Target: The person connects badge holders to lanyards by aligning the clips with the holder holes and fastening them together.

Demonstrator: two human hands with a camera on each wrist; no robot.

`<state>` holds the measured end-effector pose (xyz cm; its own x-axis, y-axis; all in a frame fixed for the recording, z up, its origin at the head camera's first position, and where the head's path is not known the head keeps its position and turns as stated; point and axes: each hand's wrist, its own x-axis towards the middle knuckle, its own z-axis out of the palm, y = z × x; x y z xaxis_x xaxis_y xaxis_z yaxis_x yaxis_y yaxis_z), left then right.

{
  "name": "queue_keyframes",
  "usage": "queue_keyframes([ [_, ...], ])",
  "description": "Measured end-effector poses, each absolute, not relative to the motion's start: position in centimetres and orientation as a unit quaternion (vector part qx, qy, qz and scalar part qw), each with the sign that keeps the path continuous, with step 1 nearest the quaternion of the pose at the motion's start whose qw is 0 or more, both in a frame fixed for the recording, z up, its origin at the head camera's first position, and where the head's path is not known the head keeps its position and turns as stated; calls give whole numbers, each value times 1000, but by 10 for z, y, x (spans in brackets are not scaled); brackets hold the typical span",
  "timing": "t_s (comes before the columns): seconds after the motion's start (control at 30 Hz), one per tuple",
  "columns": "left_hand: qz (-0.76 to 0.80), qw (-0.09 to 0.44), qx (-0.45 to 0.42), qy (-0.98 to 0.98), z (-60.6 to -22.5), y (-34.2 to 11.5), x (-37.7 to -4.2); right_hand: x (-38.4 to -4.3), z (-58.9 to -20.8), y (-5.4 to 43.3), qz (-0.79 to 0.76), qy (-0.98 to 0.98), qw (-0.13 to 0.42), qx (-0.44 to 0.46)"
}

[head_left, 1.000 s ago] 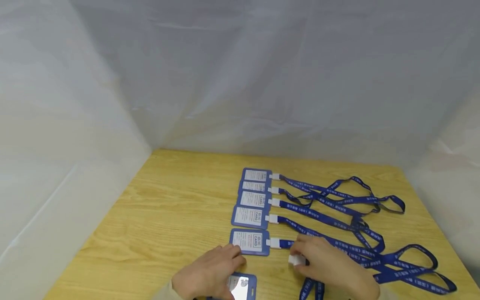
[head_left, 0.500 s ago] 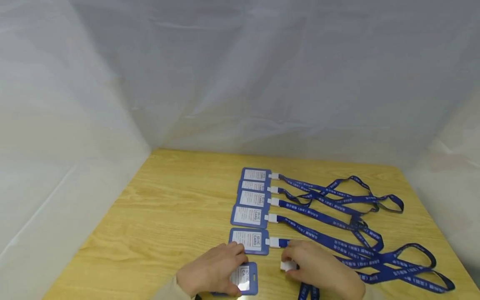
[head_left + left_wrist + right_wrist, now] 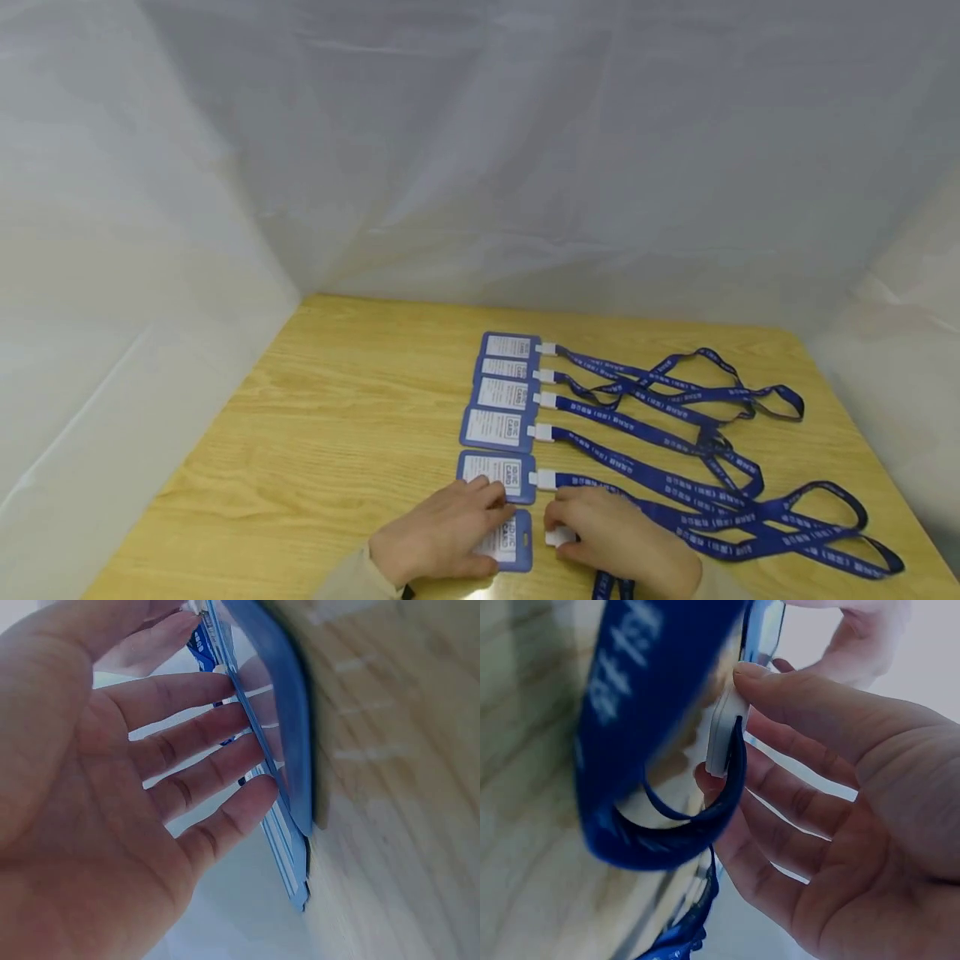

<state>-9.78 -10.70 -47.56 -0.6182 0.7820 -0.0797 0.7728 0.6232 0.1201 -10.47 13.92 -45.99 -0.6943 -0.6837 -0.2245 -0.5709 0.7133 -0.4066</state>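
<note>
A blue-framed badge holder point(image 3: 526, 542) with a printed ID card lies flat at the near end of a column of similar badges. My left hand point(image 3: 446, 529) spans it, fingers along its far edge and thumb at its near edge; in the left wrist view those fingers point(image 3: 202, 769) are fairly straight, tips at the blue rim. My right hand point(image 3: 618, 533) pinches a white lanyard clip point(image 3: 726, 731) between thumb and fingers, just right of the badge's slotted end and apart from it. The clip's blue strap point(image 3: 656, 750) loops below the hand.
Beyond the hands, several badge holders point(image 3: 501, 392) lie in a column, some overlapping, with white clips point(image 3: 546, 480) attached. Their blue lanyards point(image 3: 667, 479) spread rightward in crossing loops. The wooden table point(image 3: 315, 417) is enclosed by pale sheeting point(image 3: 480, 167).
The left hand has slid the slotted badge forward and slightly right, against the column. My right hand has moved left with the clip, closer to the badge's slot.
</note>
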Motion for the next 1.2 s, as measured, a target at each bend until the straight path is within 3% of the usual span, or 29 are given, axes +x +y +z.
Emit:
queue_keyframes([
  [0.4,33,53,450,891,-477,-103,-101,-104,-467,134,-162,915,175,-326],
  [0.67,44,64,444,893,-480,-105,-98,-104,-464,149,-176,922,207,-277],
  [1.2,26,47,464,884,-481,-103,-99,-106,-468,142,-167,918,204,-297],
])
